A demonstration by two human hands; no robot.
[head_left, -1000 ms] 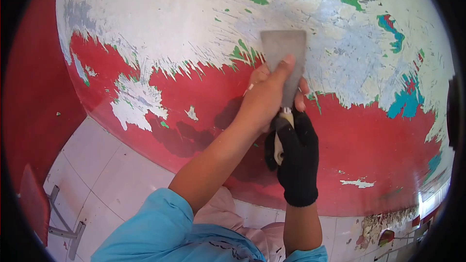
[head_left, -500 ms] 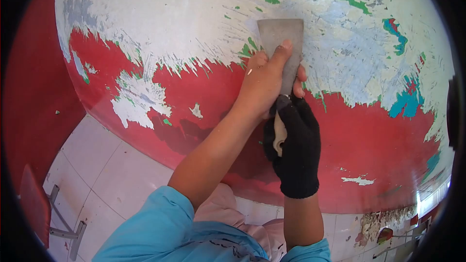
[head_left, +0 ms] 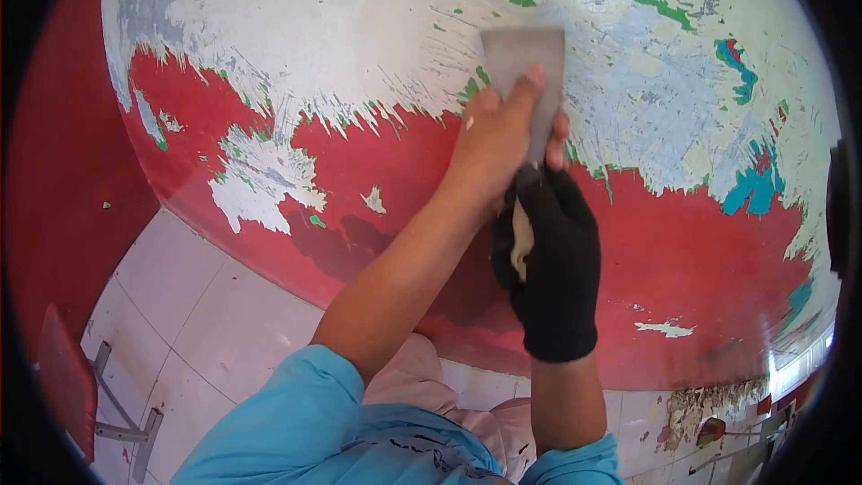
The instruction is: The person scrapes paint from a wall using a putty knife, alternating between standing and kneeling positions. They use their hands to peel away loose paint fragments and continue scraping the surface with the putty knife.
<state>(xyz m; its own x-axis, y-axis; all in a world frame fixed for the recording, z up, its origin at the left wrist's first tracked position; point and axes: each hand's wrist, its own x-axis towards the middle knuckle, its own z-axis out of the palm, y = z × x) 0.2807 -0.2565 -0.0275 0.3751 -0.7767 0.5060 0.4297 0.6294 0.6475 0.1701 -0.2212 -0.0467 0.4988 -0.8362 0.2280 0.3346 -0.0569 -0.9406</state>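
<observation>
Both of my hands are on one paint scraper, its wide metal blade pointing up against the wall. My left hand is bare and closed around the blade, thumb lying along its face and fingertips wrapped behind. Below it, my right hand wears a black knitted glove and grips the pale handle. Around the blade the wall is scraped to whitish and grey, with green streaks; lower down, red paint still covers it, ending in a ragged edge.
A red panel rises on the left. Under it stands a red chair with metal legs on the white tiled floor. Flaking debris shows by the wall's foot at lower right. Blue and green paint patches remain at right.
The scraper and both hands have shifted slightly up and right in view. My grip on blade and handle is the same, and the wall markings have drifted slightly right.
</observation>
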